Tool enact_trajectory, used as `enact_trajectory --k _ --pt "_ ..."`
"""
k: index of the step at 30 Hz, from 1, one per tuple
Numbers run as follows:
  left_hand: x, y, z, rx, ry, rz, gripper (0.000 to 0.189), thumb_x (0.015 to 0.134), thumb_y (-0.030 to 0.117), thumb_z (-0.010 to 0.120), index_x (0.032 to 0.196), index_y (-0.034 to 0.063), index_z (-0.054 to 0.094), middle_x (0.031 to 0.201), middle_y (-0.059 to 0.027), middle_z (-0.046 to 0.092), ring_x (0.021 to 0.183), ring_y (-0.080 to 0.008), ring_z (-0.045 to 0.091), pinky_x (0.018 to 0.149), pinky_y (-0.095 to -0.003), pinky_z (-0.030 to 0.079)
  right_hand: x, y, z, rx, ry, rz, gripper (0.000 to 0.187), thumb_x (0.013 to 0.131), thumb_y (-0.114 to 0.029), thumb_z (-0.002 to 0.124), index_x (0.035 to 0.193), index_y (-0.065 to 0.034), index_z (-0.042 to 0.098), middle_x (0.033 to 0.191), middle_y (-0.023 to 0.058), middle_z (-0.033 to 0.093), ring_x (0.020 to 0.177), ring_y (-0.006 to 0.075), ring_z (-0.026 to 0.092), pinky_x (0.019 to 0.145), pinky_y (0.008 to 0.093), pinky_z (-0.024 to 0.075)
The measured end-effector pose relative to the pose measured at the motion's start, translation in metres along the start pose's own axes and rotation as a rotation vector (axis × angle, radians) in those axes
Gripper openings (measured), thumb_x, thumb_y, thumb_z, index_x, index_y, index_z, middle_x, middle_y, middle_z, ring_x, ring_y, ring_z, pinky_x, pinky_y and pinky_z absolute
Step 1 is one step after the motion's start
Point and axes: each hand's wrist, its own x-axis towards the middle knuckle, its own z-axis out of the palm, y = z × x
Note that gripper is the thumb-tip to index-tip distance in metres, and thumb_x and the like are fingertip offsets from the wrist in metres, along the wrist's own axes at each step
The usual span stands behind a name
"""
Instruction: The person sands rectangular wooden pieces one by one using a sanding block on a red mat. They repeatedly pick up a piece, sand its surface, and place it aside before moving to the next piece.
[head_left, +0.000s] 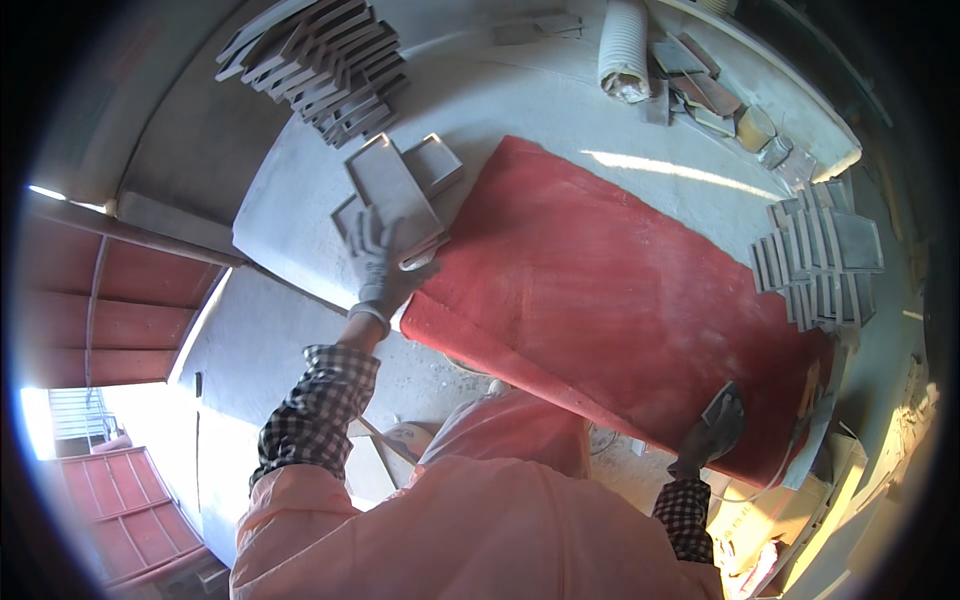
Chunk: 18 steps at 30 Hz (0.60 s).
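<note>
My left hand (379, 262), in a grey glove, is on the near end of a rectangular grey tray-like piece (390, 191) with a raised rim; its thumb is at the near right corner. That piece lies over other grey rimmed pieces (435, 161) left of a red cloth (577, 285). My right hand (712, 435), gloved too, holds a small flat dark pad (721, 401), perhaps a sanding block, at the near right part of the cloth. The cloth covers much of the tabletop and hangs over its near edge.
A tall stack of grey rimmed pieces (322, 67) stands at the back left, another stack (825, 255) at the right. Farther back lie a white corrugated hose (624, 52), flat scraps (697, 82) and a yellowish cup (755, 127). A cardboard box (772, 517) stands below the table's right end.
</note>
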Motion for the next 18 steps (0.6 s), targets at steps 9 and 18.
enact_trajectory --k 9,18 --pt "0.023 0.005 -0.040 -0.919 0.105 -0.207 0.017 0.097 0.004 0.070 0.109 0.0086 0.060 0.114 -0.0111 0.069 0.118 -0.0236 0.066 0.091 -0.0432 0.057 0.012 -0.004 -0.001 0.042 0.002 -0.008 0.028 0.101 -0.014 0.061 0.122 -0.0009 0.072 0.124 0.0175 0.073 0.116 0.0384 0.067 0.102 0.0523 0.0521" --pt "-0.037 0.111 0.031 -2.242 -0.514 -0.773 0.034 0.104 0.024 0.068 0.135 0.0094 0.064 0.133 -0.0012 0.069 0.126 -0.0164 0.063 0.109 -0.0382 0.051 0.004 0.010 0.005 0.054 0.047 0.002 0.025 0.097 -0.007 0.063 0.120 -0.0033 0.073 0.114 0.0173 0.075 0.102 0.0372 0.072 0.093 0.0501 0.0554"
